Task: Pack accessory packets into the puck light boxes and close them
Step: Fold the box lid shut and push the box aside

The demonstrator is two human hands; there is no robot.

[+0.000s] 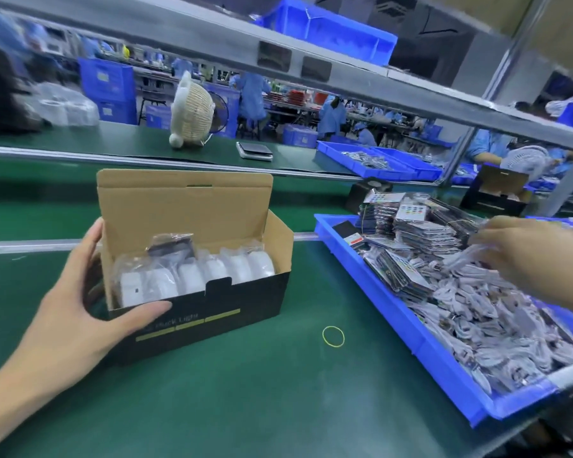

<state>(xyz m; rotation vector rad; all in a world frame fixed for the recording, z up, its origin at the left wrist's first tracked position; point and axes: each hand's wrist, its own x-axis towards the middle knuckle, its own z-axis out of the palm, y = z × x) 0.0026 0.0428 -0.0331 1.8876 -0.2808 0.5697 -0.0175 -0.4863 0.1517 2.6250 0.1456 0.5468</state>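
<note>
Green work surface [278, 391] fills the lower frame. A green conveyor belt [47, 206] runs across behind it, and a grey overhead shelf rail [212, 44] crosses the top.

Blue tray [371, 292] sits on the right of the surface, heaped with accessory packets [477, 312]: clear bags of white cable in the near half, stacked flat packs with colour-swatch cards toward the far end.

Puck light box [212, 312] stands left of centre, black outside, brown cardboard inside. Lid flap is up and open at the back. Inside is a row of white puck lights [232, 269] in clear plastic, with one dark bagged item sticking up above them near the middle.

Left hand [70, 312] grips the box's left end: thumb lies across the front face, fingers wrap behind the left wall.

Right hand [526, 259] is over the tray, well apart from the box, fingers curled down into the white cable packets. The picture is blurred there, so I can't tell if it's actually holding one.

Yellow rubber band [333, 336] lies flat on the surface between box and tray, touching neither.

Farther back: white wicker basket [192, 110] tipped on its side on the far bench, a small dark device [254, 150] beside it, more blue trays [377, 160] to the right. Background shows people in blue coats at other benches and stacked blue crates [108, 87].
</note>
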